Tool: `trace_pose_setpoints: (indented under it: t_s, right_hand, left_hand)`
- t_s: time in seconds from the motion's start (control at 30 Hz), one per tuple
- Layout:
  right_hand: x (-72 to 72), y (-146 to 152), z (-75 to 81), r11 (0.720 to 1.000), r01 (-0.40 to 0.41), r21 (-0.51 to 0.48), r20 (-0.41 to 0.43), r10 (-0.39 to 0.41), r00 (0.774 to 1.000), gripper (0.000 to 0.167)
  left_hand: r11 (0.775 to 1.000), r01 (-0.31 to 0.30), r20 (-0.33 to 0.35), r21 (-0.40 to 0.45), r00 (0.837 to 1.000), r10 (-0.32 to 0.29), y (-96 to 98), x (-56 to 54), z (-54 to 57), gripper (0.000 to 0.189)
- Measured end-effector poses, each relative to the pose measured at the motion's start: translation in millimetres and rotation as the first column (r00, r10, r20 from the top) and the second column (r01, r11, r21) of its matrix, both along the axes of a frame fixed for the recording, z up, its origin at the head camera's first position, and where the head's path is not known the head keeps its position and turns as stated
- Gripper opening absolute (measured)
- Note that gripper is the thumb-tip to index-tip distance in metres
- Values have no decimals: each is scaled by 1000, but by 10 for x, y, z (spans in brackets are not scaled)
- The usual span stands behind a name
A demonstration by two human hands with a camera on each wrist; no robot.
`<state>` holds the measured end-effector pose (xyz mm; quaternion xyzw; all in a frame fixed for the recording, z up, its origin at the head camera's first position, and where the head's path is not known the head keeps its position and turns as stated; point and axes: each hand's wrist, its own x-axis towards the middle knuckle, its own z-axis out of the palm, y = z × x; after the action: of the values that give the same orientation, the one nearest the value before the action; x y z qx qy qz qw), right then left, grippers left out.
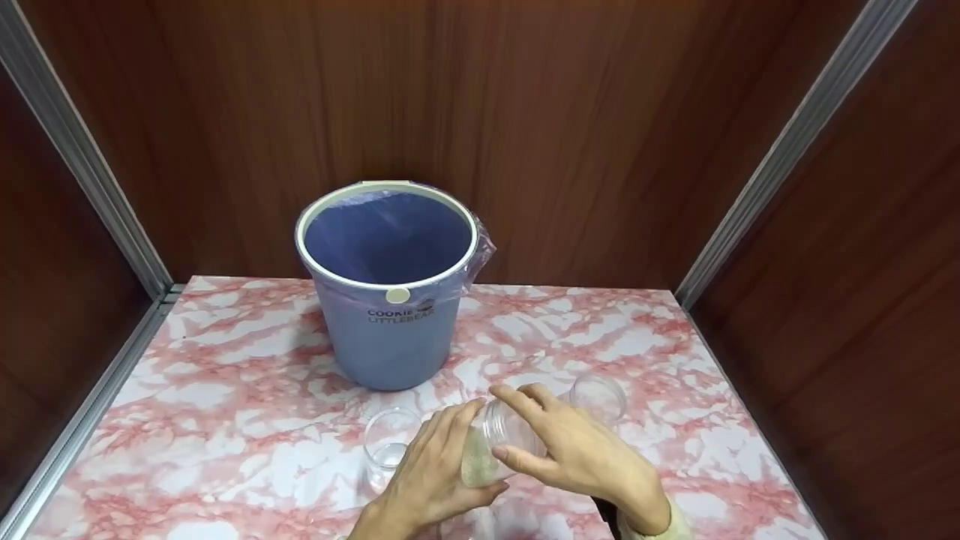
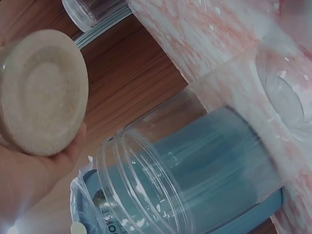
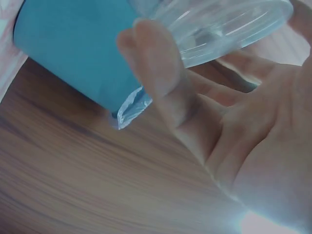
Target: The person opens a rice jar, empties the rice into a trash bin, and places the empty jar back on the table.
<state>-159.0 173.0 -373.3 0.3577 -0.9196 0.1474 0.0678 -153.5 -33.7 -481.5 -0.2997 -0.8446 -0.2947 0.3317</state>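
My left hand grips a clear jar of pale grey-green contents, tilted sideways near the table's front. Its round, pale base faces the camera in the left wrist view. My right hand has its thumb and fingers around the clear end of the jar, right of the ridged neck. In the right wrist view a clear round rim shows between the fingers; the palm hides part of it. An empty clear jar stands beside my left hand.
A blue bin with a cream rim and plastic liner stands behind the hands, left of centre. Another clear container sits beyond my right hand. Wood-grain panels enclose the red-and-white marbled table at the back and sides.
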Motion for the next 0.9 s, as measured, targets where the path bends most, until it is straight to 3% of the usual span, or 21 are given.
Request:
trace_pose_setpoints:
  t_s: [0.1,0.27,0.43,0.63,0.77,0.9]
  right_hand:
    - [6,11,1,999,-30,-36,-18,29,999,63]
    - [-2,26,-13,992,-53,-111,-21,51,998,63]
    - [-53,101,-75,951,-114,-287,51,134,990,64]
    - [-133,210,-243,892,-147,-428,96,207,974,64]
    - [-142,266,-347,890,-120,-440,142,201,969,63]
    - [-131,321,-430,910,-82,-407,212,182,960,62]
  left_hand:
    - [999,41,58,30,997,-43,-30,20,24,98]
    - [997,51,95,60,994,-57,-86,28,86,99]
    - [993,60,130,99,989,-73,-148,11,180,99]
    - [994,25,103,107,994,-36,-251,-22,306,102]
    - [995,18,70,101,997,-25,-334,-53,391,104]
    - [996,18,22,90,1000,-20,-431,-94,484,106]
